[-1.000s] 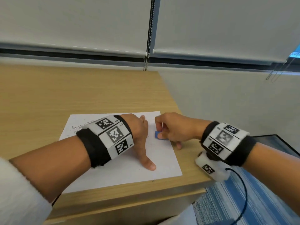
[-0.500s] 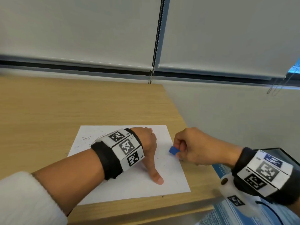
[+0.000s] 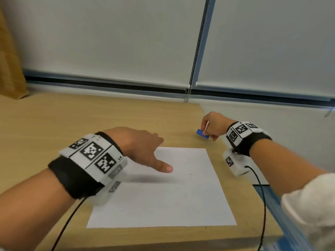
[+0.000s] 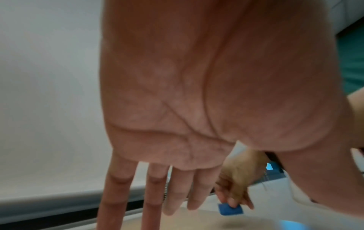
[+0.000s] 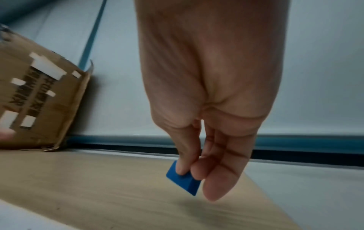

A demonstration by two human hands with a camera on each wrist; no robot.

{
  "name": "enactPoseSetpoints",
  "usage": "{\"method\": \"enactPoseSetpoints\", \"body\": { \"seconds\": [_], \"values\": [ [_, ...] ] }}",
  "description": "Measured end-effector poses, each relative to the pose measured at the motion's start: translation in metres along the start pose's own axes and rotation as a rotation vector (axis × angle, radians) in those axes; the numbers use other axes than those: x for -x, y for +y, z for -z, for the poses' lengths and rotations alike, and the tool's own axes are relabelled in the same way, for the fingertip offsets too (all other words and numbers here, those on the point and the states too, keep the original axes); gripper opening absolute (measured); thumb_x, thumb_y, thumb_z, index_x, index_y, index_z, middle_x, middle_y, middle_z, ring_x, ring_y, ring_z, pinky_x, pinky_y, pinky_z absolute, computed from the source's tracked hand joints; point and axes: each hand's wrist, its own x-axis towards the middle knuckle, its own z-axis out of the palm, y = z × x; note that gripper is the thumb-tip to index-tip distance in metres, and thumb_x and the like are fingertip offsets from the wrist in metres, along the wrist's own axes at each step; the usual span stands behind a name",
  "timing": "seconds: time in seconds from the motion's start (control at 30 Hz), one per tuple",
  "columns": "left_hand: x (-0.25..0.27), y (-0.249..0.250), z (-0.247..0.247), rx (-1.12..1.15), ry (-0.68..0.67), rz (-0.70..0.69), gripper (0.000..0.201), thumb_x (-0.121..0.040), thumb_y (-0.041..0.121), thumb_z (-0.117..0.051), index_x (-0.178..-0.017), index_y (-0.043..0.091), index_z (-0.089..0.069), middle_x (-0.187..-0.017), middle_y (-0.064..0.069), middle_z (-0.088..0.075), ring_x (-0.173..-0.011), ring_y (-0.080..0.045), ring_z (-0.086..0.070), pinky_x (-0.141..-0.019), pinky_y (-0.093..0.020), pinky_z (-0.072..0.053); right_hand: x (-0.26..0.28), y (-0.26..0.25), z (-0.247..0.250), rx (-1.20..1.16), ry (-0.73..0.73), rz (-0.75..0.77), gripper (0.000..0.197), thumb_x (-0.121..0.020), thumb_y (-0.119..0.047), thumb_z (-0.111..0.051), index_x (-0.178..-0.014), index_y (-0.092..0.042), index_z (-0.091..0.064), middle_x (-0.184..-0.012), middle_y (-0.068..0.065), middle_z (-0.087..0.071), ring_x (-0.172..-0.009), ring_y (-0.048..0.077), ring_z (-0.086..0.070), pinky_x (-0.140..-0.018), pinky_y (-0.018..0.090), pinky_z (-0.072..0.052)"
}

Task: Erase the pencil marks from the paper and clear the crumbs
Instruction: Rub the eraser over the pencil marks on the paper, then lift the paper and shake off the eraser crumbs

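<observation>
Right hand (image 3: pixel 214 126) pinches the blue eraser (image 3: pixel 202 134) just above the desk (image 3: pixel 72 120), beyond the paper's (image 3: pixel 172 196) far right corner. Left hand (image 3: pixel 143 147) hovers spread, palm down, over the paper's far left part. Erasing looks finished (a few specks remain), so next: set the eraser down and sweep the crumbs off the paper.

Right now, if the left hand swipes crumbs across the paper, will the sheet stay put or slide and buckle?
Likely to slide: the paper is one thin loose sheet on the smooth wooden desk, nothing visibly pinning it. Probably floppy, so a sideways push may buckle it. The left hand is open above it; the right hand pinches the blue eraser off the sheet.
</observation>
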Motion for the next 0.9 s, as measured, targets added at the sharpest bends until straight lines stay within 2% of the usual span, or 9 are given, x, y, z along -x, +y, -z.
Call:
{"method": "enactPoseSetpoints", "body": {
  "seconds": [0.1, 0.2, 0.27, 0.37, 0.5, 0.57, 0.73, 0.8, 0.9],
  "values": [
    [0.015, -0.042, -0.005, 0.103, 0.068, 0.073, 0.1, -0.072, 0.083, -0.042, -0.154, 0.034, -0.012, -0.155, 0.012, -0.03, -0.139, -0.014, -0.034, -0.11, -0.037, -0.03, -0.009, -0.002, -0.012, 0.018, -0.066, -0.055, 0.011, -0.085, 0.003, -0.063, -0.093, -0.003, -0.06, -0.07, 0.013, -0.064, -0.054, 0.022, -0.063, -0.056, 0.03, -0.058],
    [0.027, -0.075, -0.013, 0.167, 0.13, 0.133, 0.087, -0.08, 0.076, -0.043, -0.153, 0.034, -0.022, -0.154, 0.013, -0.032, -0.135, -0.012, -0.039, -0.11, -0.034, -0.032, -0.006, -0.002, -0.015, 0.088, -0.027, -0.036, 0.017, -0.084, -0.002, -0.063, -0.098, 0.006, -0.064, -0.087, 0.024, -0.071, -0.07, 0.034, -0.069, -0.069, 0.039, -0.059],
    [0.028, -0.091, -0.017, 0.192, 0.143, 0.161, 0.077, -0.087, 0.068, -0.044, -0.151, 0.029, -0.028, -0.152, 0.01, -0.036, -0.13, -0.011, -0.044, -0.105, -0.028, -0.034, 0.006, -0.001, -0.015, 0.069, -0.025, -0.004, 0.013, -0.085, -0.006, -0.061, -0.094, 0.003, -0.066, -0.093, 0.023, -0.07, -0.069, 0.03, -0.068, -0.065, 0.035, -0.059],
    [0.02, -0.111, -0.025, 0.206, 0.141, 0.185, 0.064, -0.095, 0.056, -0.045, -0.148, 0.022, -0.036, -0.145, 0.006, -0.046, -0.122, -0.012, -0.051, -0.098, -0.023, -0.036, 0.03, 0.002, -0.017, 0.095, -0.176, 0.093, 0.011, -0.084, -0.015, -0.068, -0.094, -0.015, -0.065, -0.106, 0.005, -0.062, -0.069, 0.012, -0.06, -0.061, 0.021, -0.05],
    [0.003, -0.123, -0.032, 0.201, 0.134, 0.196, 0.057, -0.097, 0.049, -0.047, -0.145, 0.019, -0.042, -0.139, 0.005, -0.052, -0.123, -0.014, -0.05, -0.102, -0.027, -0.038, 0.042, 0.004, -0.026, 0.225, -0.179, 0.153, 0.032, -0.081, -0.023, -0.073, -0.11, -0.015, -0.062, -0.111, -0.002, -0.054, -0.09, 0.013, -0.053, -0.07, 0.017, -0.04],
    [-0.005, -0.122, -0.033, 0.195, 0.123, 0.197, 0.056, -0.098, 0.048, -0.046, -0.145, 0.018, -0.042, -0.139, 0.004, -0.052, -0.124, -0.015, -0.05, -0.103, -0.028, -0.038, 0.042, 0.006, -0.029, 0.21, -0.167, 0.153, 0.026, -0.082, -0.022, -0.072, -0.104, -0.017, -0.061, -0.109, -0.002, -0.054, -0.092, 0.014, -0.052, -0.074, 0.019, -0.041],
    [-0.015, -0.123, -0.039, 0.211, 0.139, 0.169, 0.053, -0.098, 0.045, -0.047, -0.143, 0.015, -0.045, -0.14, 0.003, -0.05, -0.126, -0.016, -0.048, -0.107, -0.032, -0.037, 0.044, 0.005, -0.03, 0.177, -0.156, 0.153, 0.015, -0.083, -0.02, -0.071, -0.091, -0.018, -0.059, -0.101, -0.002, -0.055, -0.083, 0.012, -0.053, -0.062, 0.013, -0.041],
    [-0.018, -0.128, -0.042, 0.235, 0.172, 0.155, 0.044, -0.098, 0.043, -0.049, -0.133, 0.016, -0.057, -0.133, 0.001, -0.058, -0.116, -0.016, -0.056, -0.101, -0.032, -0.043, 0.045, 0.005, -0.03, 0.123, -0.11, 0.151, 0.014, -0.083, -0.017, -0.07, -0.089, -0.015, -0.058, -0.098, 0.003, -0.057, -0.077, 0.017, -0.058, -0.06, 0.022, -0.051],
    [-0.022, -0.134, -0.045, 0.341, 0.203, 0.133, 0.034, -0.095, 0.038, -0.057, -0.103, 0.008, -0.07, -0.104, -0.006, -0.071, -0.073, -0.015, -0.062, -0.069, -0.026, -0.052, 0.05, 0.002, -0.024, -0.009, -0.044, 0.164, 0.016, -0.083, -0.009, -0.07, -0.084, -0.016, -0.055, -0.092, 0.01, -0.056, -0.065, 0.022, -0.061, -0.055, 0.032, -0.058]
  ]
}}
